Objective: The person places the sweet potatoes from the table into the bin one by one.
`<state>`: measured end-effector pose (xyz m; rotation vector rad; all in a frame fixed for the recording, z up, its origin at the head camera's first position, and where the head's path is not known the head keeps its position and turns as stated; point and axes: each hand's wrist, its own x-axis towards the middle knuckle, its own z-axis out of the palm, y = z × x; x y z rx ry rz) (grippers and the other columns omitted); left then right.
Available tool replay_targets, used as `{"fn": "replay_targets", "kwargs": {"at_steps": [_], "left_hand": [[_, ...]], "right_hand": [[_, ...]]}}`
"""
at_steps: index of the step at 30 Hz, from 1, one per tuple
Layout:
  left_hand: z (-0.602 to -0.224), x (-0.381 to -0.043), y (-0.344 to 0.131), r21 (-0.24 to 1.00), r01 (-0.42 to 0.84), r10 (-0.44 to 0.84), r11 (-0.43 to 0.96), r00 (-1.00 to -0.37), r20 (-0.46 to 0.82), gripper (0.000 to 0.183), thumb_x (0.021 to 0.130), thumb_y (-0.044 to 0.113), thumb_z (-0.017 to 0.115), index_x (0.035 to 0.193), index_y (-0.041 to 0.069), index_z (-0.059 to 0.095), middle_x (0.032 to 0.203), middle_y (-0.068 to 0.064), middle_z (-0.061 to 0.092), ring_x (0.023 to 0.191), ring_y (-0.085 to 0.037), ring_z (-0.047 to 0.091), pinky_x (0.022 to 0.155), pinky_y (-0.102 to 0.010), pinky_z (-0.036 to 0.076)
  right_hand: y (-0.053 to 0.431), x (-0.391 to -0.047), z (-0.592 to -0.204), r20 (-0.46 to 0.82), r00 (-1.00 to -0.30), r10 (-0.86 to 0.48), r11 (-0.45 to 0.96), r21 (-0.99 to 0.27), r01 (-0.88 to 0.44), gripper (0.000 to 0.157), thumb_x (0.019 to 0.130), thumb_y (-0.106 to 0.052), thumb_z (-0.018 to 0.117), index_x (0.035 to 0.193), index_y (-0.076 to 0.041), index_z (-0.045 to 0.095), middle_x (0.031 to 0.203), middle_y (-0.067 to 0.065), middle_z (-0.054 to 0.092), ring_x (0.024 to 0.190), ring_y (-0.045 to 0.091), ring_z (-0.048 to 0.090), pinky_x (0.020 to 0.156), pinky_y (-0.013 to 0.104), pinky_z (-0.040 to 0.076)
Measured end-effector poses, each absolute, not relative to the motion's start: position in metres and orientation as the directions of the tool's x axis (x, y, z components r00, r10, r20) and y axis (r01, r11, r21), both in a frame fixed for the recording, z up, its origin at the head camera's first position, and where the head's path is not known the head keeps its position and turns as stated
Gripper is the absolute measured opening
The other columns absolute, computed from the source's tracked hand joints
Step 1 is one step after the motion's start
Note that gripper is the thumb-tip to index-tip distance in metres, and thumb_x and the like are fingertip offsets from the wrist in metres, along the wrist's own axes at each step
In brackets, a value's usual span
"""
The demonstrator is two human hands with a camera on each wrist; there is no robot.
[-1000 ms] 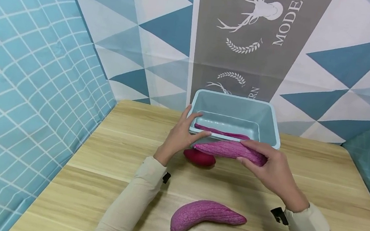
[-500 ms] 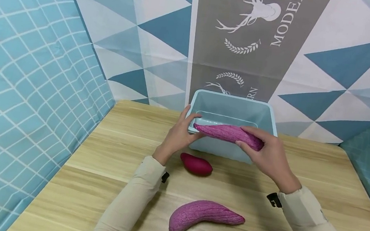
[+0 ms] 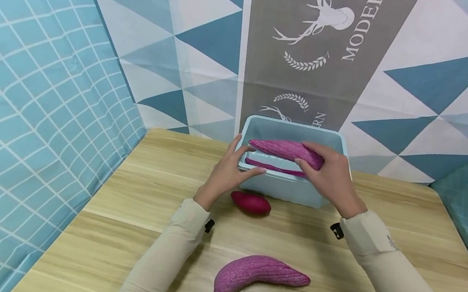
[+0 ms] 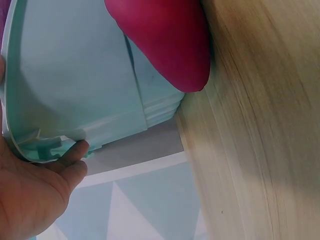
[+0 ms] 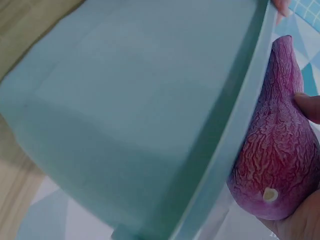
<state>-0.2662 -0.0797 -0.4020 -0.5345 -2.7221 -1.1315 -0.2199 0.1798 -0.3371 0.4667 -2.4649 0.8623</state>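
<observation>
A wrinkled purple eggplant [image 3: 281, 150] is held over the light blue plastic bin [image 3: 281, 188] by my right hand [image 3: 331, 176], thumb on the near side and fingers across the top. In the right wrist view the eggplant [image 5: 280, 150] shows beside the bin's rim, its blunt end with a pale spot nearest the camera. My left hand [image 3: 226, 171] grips the bin's left front corner; the left wrist view shows its fingers [image 4: 75, 155] curled at the rim. Inside the bin lies another purple piece [image 3: 275, 168], mostly hidden by the front wall.
A smooth dark-red tapered item, like a sweet potato [image 3: 251, 203], lies on the wooden table [image 3: 132, 202] in front of the bin. Nearer me lies a curved purple eggplant [image 3: 258, 274]. A patterned wall covering [image 3: 209, 56] rises right behind the bin.
My right hand has carried the eggplant forward from in front of the bin's near rim to over its inside. My left hand keeps its place at the corner.
</observation>
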Motion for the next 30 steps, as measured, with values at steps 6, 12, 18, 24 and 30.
{"fn": "replay_targets", "kwargs": {"at_steps": [6,12,18,24,30], "left_hand": [[-0.404,-0.264,-0.080,0.680,0.364,0.267,0.637,-0.931,0.249,0.059,0.083,0.069,0.068,0.125,0.028,0.060,0.171,0.000,0.010,0.134,-0.038,0.055,0.088,-0.054,0.057],[-0.407,-0.265,-0.078,0.683,0.368,0.274,0.630,-0.929,0.248,0.060,0.084,0.068,0.069,0.125,0.025,0.060,0.171,0.001,0.009,0.135,-0.038,0.054,0.086,-0.052,0.057],[-0.406,-0.264,-0.076,0.675,0.370,0.282,0.638,-0.928,0.242,0.059,0.085,0.068,0.067,0.125,0.027,0.059,0.171,0.001,0.008,0.132,-0.038,0.057,0.081,-0.048,0.057],[-0.402,-0.265,-0.079,0.672,0.353,0.261,0.651,-0.936,0.238,0.054,0.084,0.067,0.069,0.124,0.031,0.059,0.171,0.003,0.009,0.130,-0.038,0.059,0.086,-0.052,0.057],[-0.400,-0.265,-0.081,0.666,0.347,0.261,0.660,-0.938,0.229,0.058,0.084,0.068,0.068,0.127,0.029,0.058,0.171,0.002,0.009,0.132,-0.040,0.056,0.093,-0.058,0.055]], "right_hand": [[0.172,-0.241,-0.340,0.463,-0.876,-0.137,0.769,-0.508,-0.389,0.044,0.092,-0.023,0.074,0.132,-0.006,0.066,0.131,0.021,0.068,0.116,0.040,0.065,0.098,0.056,0.052],[0.170,-0.256,-0.349,0.381,-0.918,-0.111,0.774,-0.546,-0.321,0.045,0.093,-0.023,0.073,0.134,-0.005,0.064,0.134,0.022,0.065,0.122,0.039,0.062,0.104,0.056,0.048],[0.170,-0.259,-0.359,0.421,-0.901,-0.105,0.766,-0.543,-0.343,0.042,0.092,-0.017,0.072,0.130,-0.001,0.066,0.132,0.024,0.065,0.126,0.042,0.059,0.107,0.057,0.046],[0.166,-0.252,-0.354,0.441,-0.889,-0.120,0.746,-0.551,-0.374,0.044,0.092,-0.024,0.074,0.130,-0.003,0.066,0.132,0.022,0.066,0.125,0.042,0.060,0.109,0.058,0.044],[0.160,-0.230,-0.359,0.498,-0.857,-0.132,0.723,-0.543,-0.427,0.048,0.085,-0.026,0.082,0.127,-0.005,0.069,0.122,0.018,0.072,0.119,0.039,0.063,0.103,0.058,0.047]]}}
